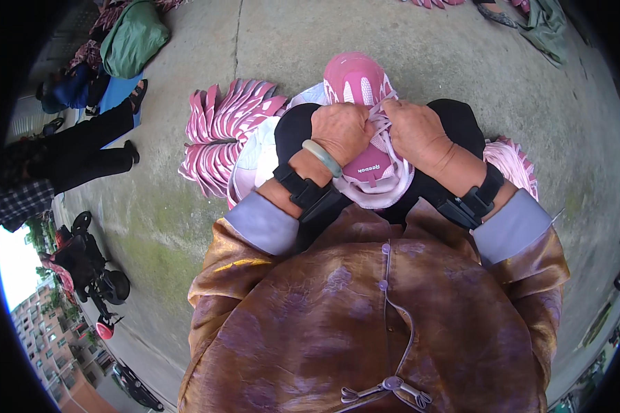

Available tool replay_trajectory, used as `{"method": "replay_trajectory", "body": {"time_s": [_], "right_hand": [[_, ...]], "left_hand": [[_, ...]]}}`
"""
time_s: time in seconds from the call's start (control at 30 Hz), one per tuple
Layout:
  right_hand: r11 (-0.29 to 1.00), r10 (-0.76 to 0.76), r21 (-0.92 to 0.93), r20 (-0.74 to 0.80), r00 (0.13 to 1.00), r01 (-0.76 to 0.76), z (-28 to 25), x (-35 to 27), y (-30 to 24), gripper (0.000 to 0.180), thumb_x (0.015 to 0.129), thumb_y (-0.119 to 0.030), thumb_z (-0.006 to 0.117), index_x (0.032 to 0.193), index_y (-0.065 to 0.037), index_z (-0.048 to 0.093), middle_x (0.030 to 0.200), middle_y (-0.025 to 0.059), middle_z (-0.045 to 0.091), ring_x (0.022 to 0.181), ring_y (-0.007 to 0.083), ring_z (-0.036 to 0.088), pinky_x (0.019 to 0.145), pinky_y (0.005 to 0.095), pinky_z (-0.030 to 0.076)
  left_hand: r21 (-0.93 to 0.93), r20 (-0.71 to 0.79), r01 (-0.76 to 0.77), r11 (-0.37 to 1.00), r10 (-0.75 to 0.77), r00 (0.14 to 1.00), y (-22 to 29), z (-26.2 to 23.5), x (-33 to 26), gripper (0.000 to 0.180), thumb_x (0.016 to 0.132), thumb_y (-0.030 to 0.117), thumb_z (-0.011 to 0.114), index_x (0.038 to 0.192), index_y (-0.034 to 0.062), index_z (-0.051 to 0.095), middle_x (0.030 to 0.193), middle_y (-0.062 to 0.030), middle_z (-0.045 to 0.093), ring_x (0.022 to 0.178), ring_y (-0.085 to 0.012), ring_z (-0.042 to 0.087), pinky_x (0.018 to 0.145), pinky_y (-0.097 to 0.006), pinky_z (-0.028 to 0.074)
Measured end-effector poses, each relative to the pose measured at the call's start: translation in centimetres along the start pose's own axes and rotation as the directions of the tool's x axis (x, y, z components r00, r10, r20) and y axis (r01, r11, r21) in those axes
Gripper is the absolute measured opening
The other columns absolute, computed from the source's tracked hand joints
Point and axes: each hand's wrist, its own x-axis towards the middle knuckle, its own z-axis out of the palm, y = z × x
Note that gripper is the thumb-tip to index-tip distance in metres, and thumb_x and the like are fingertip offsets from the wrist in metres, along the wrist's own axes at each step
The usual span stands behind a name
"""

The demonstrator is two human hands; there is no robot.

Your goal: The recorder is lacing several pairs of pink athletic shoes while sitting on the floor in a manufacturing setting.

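While the pink shoe [375, 151] sits between the knees [455, 120], its toe pointing away from the wearer, the left hand [341, 129] grips the laces [381, 126] from the shoe's left side. From its right side, the right hand [418, 134] pinches them too, its fingers curled in close to the other hand. Left of the shoe fan stacked pink pieces [231, 113]; paler strips [511, 162] lie right of it. Well apart, to the shoe's far left, is a green bag [134, 41].

Even daylight | soft shadows | sky [12, 265] blown white | edges curved, corners black
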Motion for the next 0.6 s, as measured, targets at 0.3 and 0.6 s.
{"method": "replay_trajectory", "body": {"time_s": [0.3, 0.6], "right_hand": [[1.000, 0.013, 0.022, 0.018, 1.000, -0.013, -0.1, 0.0, 0.4, 0.017, 0.068, -0.004, 0.052, 0.084, -0.001, 0.054, 0.080, 0.0174, 0.059, 0.077, 0.0326, 0.059, 0.068, 0.0399, 0.047], [0.972, -0.021, 0.236, 0.017, 1.000, 0.017, 0.5, 0.8, 2.0, 0.011, 0.067, -0.004, 0.050, 0.076, -0.002, 0.056, 0.075, 0.0186, 0.058, 0.075, 0.0356, 0.056, 0.069, 0.0424, 0.045]], "left_hand": [[0.064, 0.011, -0.102, 0.993, 0.102, 0.995, -0.2, -0.3, 0.2, 0.018, 0.068, 0.024, 0.058, 0.063, 0.0067, 0.058, 0.063, -0.0120, 0.058, 0.059, -0.0305, 0.057, 0.053, -0.040, 0.045], [0.409, -0.072, -0.450, 0.794, 0.520, 0.851, 0.2, 0.4, 0.7, 0.008, 0.071, 0.015, 0.054, 0.076, 0.0084, 0.055, 0.061, -0.0068, 0.053, 0.050, -0.0225, 0.057, 0.046, -0.035, 0.043]]}}
